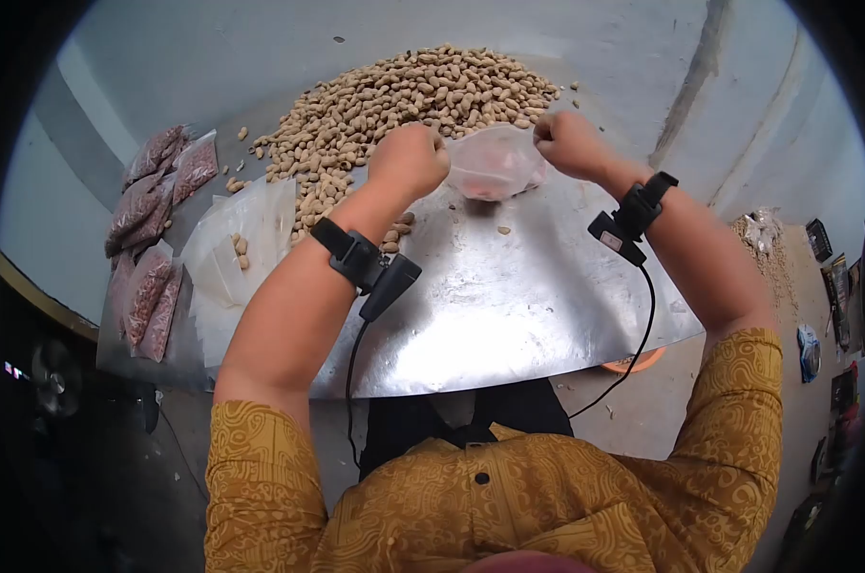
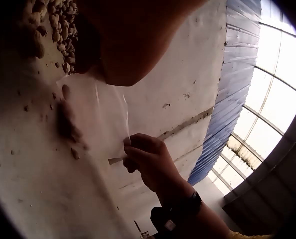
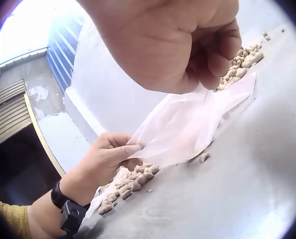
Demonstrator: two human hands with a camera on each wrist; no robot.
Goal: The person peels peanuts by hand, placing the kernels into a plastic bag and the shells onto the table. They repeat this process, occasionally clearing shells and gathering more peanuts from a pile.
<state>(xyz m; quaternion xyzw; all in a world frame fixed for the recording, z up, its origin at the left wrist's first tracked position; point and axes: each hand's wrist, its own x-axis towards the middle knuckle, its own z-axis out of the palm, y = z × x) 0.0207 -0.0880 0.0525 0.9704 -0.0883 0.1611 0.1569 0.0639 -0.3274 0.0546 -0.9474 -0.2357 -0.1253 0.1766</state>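
Observation:
A translucent plastic bag (image 1: 495, 164) with pinkish contents at its bottom hangs between the two hands, over the metal table. The left hand (image 1: 410, 160) pinches one upper corner of the bag; in the right wrist view that hand (image 3: 110, 154) has thumb and fingers on the bag's edge (image 3: 175, 129). Curled fingers of the right hand (image 1: 574, 145) grip the opposite corner, and the left wrist view shows this hand (image 2: 150, 159) pinching the film (image 2: 105, 107). The bag's lower part is close to the tabletop; whether it touches cannot be told.
Unshelled peanuts (image 1: 423, 91) lie heaped behind the hands. Flat empty bags (image 1: 237, 239) with a few peanuts on them are at the left of the table (image 1: 509, 315). Filled bags of reddish nuts (image 1: 151, 291) lie along the far left. An orange basin rim (image 1: 635, 362) shows below the front edge.

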